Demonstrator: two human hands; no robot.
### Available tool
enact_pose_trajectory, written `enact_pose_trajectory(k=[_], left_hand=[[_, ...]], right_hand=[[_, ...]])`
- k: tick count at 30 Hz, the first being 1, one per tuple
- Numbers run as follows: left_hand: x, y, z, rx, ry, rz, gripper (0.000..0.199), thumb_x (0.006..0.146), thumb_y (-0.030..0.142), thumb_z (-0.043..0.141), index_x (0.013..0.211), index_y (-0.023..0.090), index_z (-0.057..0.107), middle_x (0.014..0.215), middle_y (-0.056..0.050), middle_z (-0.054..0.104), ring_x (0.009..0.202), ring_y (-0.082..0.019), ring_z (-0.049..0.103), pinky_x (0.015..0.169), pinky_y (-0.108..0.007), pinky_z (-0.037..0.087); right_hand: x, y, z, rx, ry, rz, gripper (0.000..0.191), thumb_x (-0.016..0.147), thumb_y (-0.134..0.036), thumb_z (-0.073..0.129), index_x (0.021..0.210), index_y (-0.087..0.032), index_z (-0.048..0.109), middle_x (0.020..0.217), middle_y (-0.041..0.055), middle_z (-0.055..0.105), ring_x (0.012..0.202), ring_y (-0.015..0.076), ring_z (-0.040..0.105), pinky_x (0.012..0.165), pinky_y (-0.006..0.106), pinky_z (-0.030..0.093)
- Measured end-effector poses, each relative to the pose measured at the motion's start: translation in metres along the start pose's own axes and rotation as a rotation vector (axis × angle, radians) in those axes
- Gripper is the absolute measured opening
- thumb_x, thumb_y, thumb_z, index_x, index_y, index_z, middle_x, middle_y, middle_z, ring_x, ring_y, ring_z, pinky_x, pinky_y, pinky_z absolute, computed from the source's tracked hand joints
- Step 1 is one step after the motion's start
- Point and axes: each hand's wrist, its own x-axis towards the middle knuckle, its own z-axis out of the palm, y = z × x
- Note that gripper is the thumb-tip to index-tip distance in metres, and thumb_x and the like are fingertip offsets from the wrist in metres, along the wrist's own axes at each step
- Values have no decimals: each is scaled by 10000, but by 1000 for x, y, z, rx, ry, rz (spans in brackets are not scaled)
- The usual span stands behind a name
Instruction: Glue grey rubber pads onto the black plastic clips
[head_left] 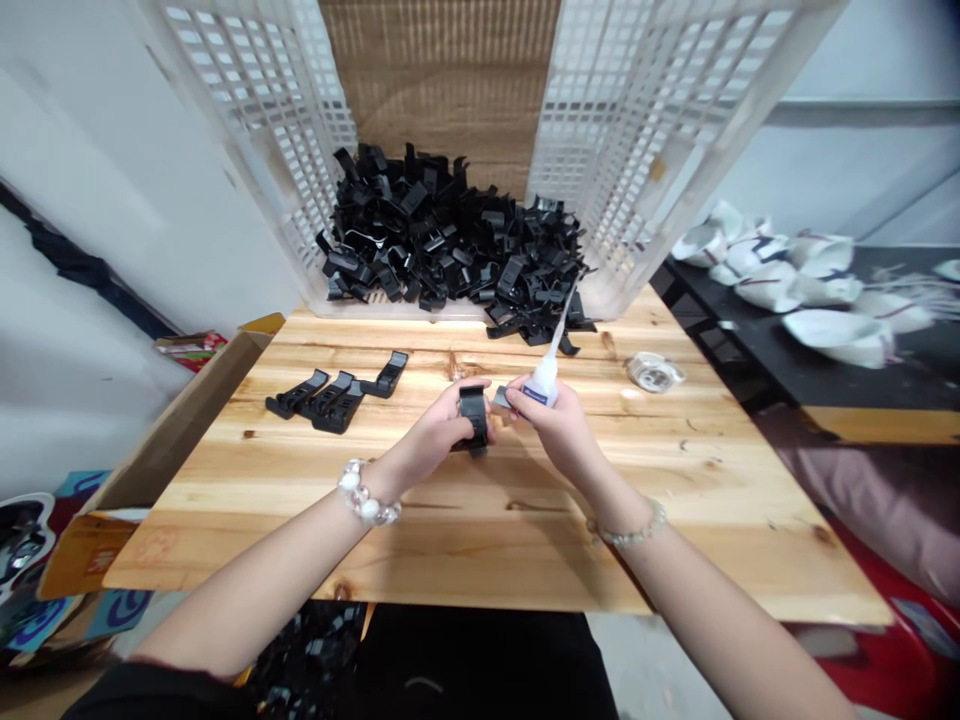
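Over the bench (450, 560), midway between its near and far edges, the left hand (439, 428) gripped a black clip (472, 402) while the right hand (561, 428) held a small grey piece (500, 398) and a bottle (545, 380), which seemed likely to drip if that shared grip squeezed hard.

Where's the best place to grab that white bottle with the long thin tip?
Probably grip the bottle low, around its wide body, from the near side, where the right hand holds it. The body is much broader than the tip, which points up and away from the person. The tip looks slender, so it would likely give a poorer hold.
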Motion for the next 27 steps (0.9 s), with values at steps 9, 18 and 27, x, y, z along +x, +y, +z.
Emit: enact_pose_trajectory(k=[9,18,27], left_hand=[[0,0,-1,-164,-36,-156,778,511,38,562,1251,223,409,921,-18,629,804,-177,599,755,-339,502],[0,3,9,-156,30,-224,545,632,117,609,1150,251,508,983,-22,620,767,-173,619,714,-360,552],[0,1,0,-152,93,-178,371,704,122,587,1070,176,560,787,-30,642,741,-172,618,654,-324,552]], right_hand=[[-6,-5,4,-29,-298,95,207,690,-328,755,732,-175,623,643,-7,598,623,137,533,648,300,428],[-5,3,8,-130,-236,102,219,662,-310,756,741,-182,597,707,-17,570,617,125,530,606,284,442],[0,-4,3,99,-86,82,408,734,-456,738,883,-225,436,577,-78,511,466,83,429,409,210,282]])
